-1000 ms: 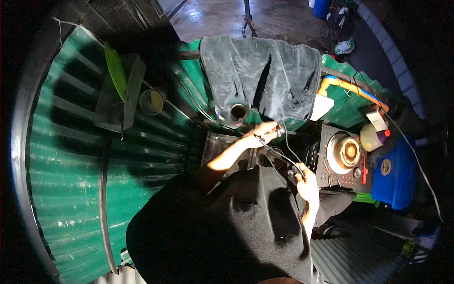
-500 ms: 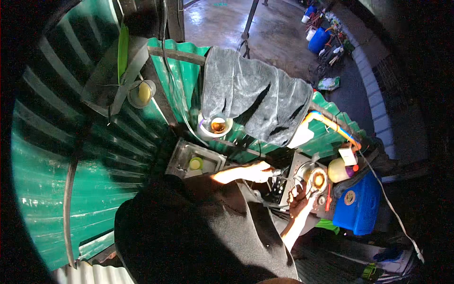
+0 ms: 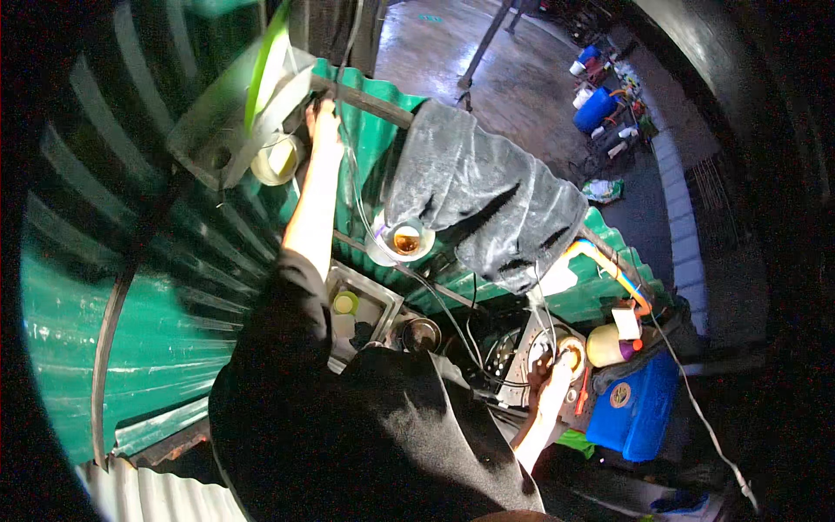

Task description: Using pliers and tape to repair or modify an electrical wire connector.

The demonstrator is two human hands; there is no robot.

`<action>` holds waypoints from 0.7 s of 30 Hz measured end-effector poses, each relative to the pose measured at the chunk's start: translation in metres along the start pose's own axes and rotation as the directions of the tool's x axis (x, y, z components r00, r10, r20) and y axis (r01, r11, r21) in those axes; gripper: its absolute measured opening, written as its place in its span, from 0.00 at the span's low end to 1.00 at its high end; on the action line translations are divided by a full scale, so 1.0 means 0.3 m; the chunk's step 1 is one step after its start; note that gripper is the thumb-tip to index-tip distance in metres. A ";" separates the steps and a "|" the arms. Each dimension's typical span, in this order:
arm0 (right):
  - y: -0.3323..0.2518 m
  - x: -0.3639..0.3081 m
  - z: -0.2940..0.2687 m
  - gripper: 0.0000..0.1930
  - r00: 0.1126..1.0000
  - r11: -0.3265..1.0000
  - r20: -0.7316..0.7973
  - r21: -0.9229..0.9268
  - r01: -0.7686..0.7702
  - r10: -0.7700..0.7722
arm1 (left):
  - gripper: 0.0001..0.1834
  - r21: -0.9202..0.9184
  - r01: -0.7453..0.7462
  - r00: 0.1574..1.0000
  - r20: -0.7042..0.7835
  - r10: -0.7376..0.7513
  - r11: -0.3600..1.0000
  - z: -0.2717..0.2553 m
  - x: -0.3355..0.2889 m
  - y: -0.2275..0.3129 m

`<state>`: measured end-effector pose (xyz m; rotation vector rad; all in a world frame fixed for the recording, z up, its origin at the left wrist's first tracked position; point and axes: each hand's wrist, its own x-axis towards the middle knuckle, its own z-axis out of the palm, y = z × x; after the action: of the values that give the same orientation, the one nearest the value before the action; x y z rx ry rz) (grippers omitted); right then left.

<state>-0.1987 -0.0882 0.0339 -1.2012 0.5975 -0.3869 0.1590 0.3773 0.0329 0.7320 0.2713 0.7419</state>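
Item one: pale cable (image 3: 426, 284), slack, draped from the upper left past the centre and looped toward the right hand (image 3: 555, 381) at lower right. Fingers of this hand are shadowed; whether the cable is gripped cannot be told.

Item two: left hand (image 3: 323, 129), raised at upper left, fingers bent at the wooden rail (image 3: 374, 103); whether anything is grasped there cannot be told.

Item three: cup of brown liquid (image 3: 406, 240), upper centre, passed closely by the cable. Should the slack be drawn tight, the cup could be snagged and its contents spilled.

Item four: metal sink (image 3: 376, 285), centre left. If wet, the cable could be soaked by being dropped in.

Item five: perforated metal counter (image 3: 522, 355), lower right, with a round pan (image 3: 571, 352) close by the right hand. Were the pan hot, fingers or cable could be scorched; the pan could also be knocked by a turned wrist.

Item six: pale tub (image 3: 277, 159), upper left, beside the left hand; it could be tipped by a careless elbow or sleeve.
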 end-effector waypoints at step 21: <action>-0.458 0.041 1.805 0.10 -0.053 -0.462 0.995 0.011 0.887 -0.079 | 0.21 -0.131 0.056 0.996 -0.068 -0.065 0.990 0.004 0.030 -0.043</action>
<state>0.1501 0.2658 0.2893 -2.8620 -1.3360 -0.6493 0.1728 0.3764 0.0252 0.5732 0.3065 0.7223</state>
